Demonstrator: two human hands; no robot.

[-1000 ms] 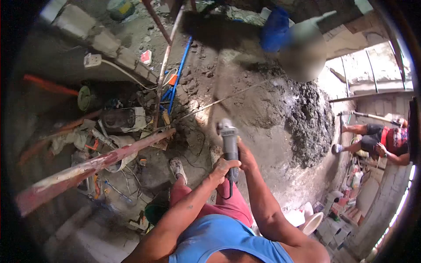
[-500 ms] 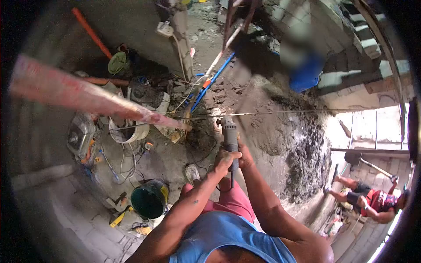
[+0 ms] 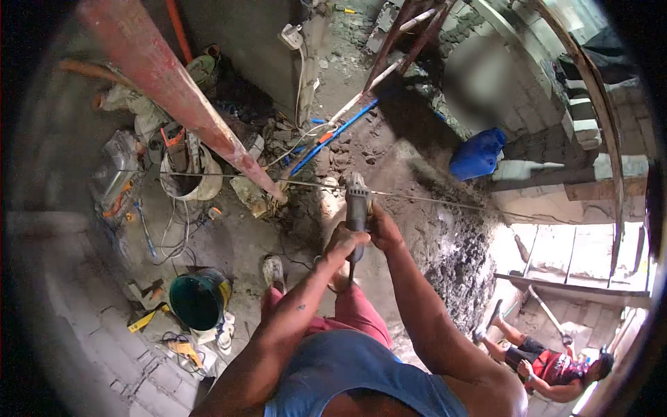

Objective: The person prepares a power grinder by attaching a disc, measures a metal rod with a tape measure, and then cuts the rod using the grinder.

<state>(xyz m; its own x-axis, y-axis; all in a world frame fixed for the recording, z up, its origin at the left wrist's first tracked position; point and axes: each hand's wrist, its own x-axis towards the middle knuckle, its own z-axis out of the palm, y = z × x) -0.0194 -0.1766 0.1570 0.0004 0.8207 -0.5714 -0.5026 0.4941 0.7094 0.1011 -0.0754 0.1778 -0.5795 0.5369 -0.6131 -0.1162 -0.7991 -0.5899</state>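
Note:
Both of my hands grip a grey angle grinder [image 3: 358,207], held out in front of my body with its cord end toward me. My left hand [image 3: 345,241] is wrapped around the rear of the body. Farther up, my right hand [image 3: 383,228] is closed at the right side near the front. The grinder's head overlaps a long thin rod [image 3: 445,201] that crosses the view from side to side; the disc is hidden. Beneath the grinder lies dirt floor, with one of my shoes [image 3: 274,271] at the left.
A red pole [image 3: 174,83] slants down at left. Around it are a white bucket [image 3: 198,186], a dark green bucket [image 3: 226,288], and a yellow-handled saw [image 3: 144,320]. A blue container [image 3: 479,154] stands at right. Another person [image 3: 556,368] is at lower right beside a shovel [image 3: 549,313].
My view has shifted, so the pole stands steeper and the other person appears lower. Both hands keep hold of the grinder, which stays by the rod.

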